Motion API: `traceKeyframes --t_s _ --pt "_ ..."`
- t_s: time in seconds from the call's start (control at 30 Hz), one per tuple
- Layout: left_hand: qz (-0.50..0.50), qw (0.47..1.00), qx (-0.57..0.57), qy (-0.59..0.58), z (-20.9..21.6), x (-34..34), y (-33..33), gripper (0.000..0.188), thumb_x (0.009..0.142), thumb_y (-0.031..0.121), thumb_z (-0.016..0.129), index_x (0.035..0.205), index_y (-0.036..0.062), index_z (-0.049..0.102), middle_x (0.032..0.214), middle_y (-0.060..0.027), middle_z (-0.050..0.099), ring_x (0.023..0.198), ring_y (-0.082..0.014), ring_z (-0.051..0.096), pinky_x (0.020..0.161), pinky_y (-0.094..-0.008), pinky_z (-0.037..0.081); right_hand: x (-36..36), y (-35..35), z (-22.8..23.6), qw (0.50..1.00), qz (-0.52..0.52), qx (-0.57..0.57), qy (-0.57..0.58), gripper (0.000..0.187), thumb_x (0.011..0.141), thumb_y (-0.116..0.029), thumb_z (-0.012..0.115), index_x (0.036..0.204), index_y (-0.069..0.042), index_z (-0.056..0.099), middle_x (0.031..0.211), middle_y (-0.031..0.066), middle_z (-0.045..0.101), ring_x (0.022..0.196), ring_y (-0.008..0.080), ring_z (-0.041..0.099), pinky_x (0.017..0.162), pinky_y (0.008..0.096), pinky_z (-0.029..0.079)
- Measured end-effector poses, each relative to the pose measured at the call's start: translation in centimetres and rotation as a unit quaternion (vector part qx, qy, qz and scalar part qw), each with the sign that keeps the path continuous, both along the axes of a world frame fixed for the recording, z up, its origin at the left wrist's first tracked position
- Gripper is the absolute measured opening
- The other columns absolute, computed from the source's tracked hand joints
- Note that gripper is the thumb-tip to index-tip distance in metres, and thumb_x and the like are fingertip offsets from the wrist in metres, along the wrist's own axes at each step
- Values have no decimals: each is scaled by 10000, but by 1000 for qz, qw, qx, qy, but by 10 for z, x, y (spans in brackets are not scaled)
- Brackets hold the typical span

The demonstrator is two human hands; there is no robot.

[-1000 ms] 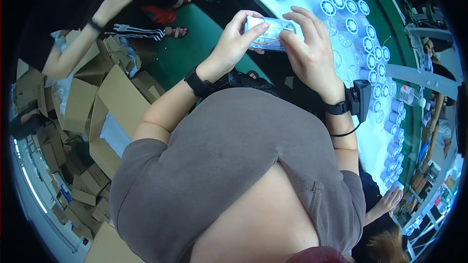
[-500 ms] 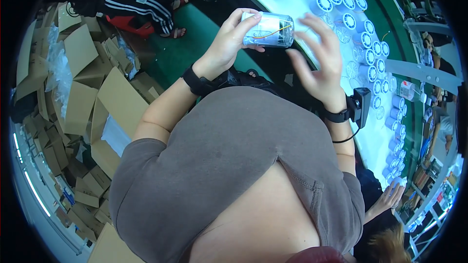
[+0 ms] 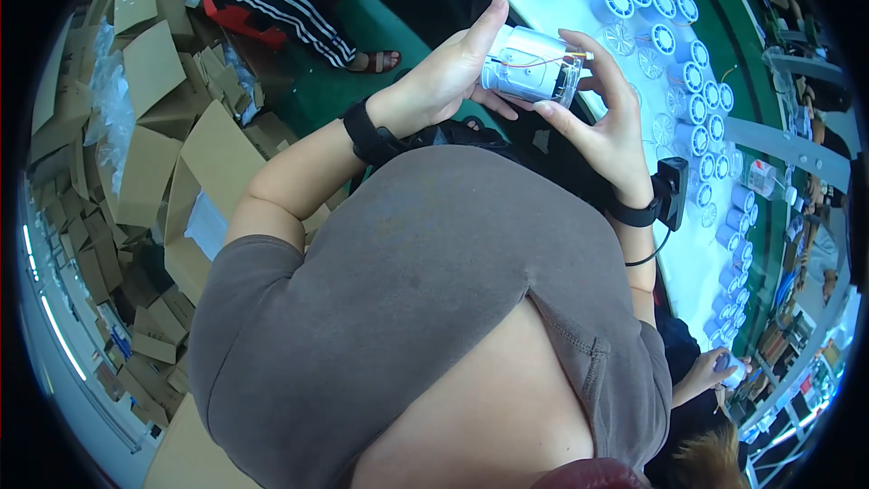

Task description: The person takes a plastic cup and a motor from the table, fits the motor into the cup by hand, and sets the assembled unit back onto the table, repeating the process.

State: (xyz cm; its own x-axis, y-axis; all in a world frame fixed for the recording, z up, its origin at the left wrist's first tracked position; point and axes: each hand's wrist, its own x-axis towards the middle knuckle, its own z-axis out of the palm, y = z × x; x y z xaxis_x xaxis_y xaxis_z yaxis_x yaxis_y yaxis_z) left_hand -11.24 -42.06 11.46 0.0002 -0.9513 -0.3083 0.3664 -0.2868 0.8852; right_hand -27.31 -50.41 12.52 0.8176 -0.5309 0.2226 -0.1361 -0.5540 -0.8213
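1. Green floor (image 3: 389,23) is shown in the head view, with cardboard boxes (image 3: 149,149) piled at the left. On the white table (image 3: 566,0), far and to the right, many cups with white ends (image 3: 663,39) are lined up.
2. One clear cup (image 3: 527,74) is held on its side in the air, between the two hands, just off the table's near edge.
3. It seems best for the cup to be held softly but well, and for its thin orange wire (image 3: 534,64) to be kept from being pinched.
4. The left hand (image 3: 439,81) is spread wide, thumb lifted, and the cup's left end is rested against it.
5. By the right hand (image 3: 615,131), the right end is pinched between thumb and finger.
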Motion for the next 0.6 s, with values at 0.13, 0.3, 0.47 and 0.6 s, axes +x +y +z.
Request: traceKeyframes --t_s 0.13,0.3,0.47,0.6 --pt "25 999 -2 -38 -1 -4 0 680 817 578 161 1171 29 348 1021 -136 527 913 -216 546 571 -306 510 5 3 -3 1000 -2 -4 2 552 661 -199 673 1130 -31 436 1087 125 488 936 198 509 731 272 438" --pt "39 999 -2 -27 -2 -2 1 643 831 551 150 1176 44 347 1004 -137 531 835 -201 574 543 -281 508 5 8 -1 1000 -12 22 7 551 672 -197 662 1135 -17 424 1074 123 489 951 203 509 766 297 439" --pt "9 998 -18 -55 -5 1 4 593 847 518 113 1157 91 384 1001 -89 538 913 -156 545 550 -215 491 5 10 2 999 -10 37 -2 557 676 -197 658 1138 -1 415 1068 124 488 959 207 508 796 318 431" --pt "5 991 -92 -95 -7 3 5 578 861 485 122 1157 53 368 976 -149 534 646 -179 603 504 -224 496 6 11 3 999 -3 46 -2 561 675 -198 659 1138 3 415 1069 124 488 958 207 509 803 320 430"
